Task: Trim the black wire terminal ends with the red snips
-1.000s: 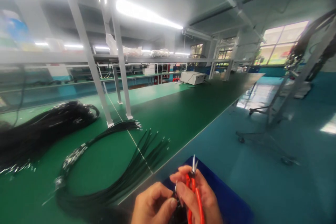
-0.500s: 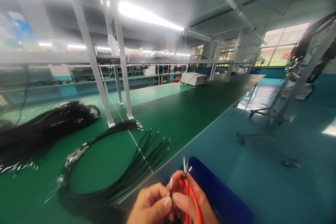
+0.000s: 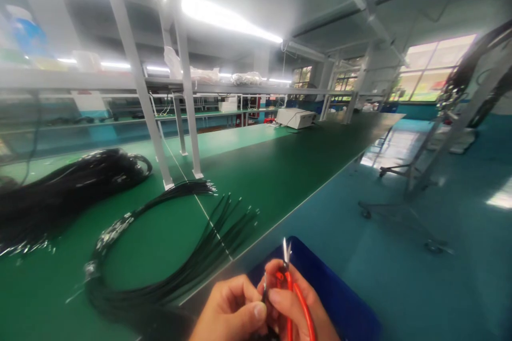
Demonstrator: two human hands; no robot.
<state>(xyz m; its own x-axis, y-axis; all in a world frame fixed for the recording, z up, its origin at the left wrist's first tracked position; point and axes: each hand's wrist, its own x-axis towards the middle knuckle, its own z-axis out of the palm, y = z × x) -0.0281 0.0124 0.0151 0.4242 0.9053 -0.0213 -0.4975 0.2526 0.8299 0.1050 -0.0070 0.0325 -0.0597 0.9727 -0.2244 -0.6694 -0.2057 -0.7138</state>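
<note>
Between the thumb and fingers of my left hand (image 3: 232, 309) is the end of a black cable (image 3: 264, 294) with a light tip pointing up. Close against it, my right hand (image 3: 306, 301) holds red-handled scissors (image 3: 294, 290), their blades pointing up and slightly apart. The right thumb also lies by the cable, though I cannot tell whether it grips it. A curved bundle of black cables (image 3: 120, 298) with pale ends lies on the green bench (image 3: 256, 170) to the left of my hands. Below the hands sits a dark blue bin (image 3: 336, 287).
A thick heap of black cables (image 3: 80, 181) lies on the bench at the left. Metal posts (image 3: 138, 80) rise from the bench to a shelf. Farther back stands a white box-shaped device (image 3: 296, 118). At right, a wheeled rack (image 3: 420, 186) stands on the blue floor.
Both hands have shifted slightly to the right with the cable and scissors. The cable's light tip shows less clearly. The view has moved a little; the bench things stay in place.
</note>
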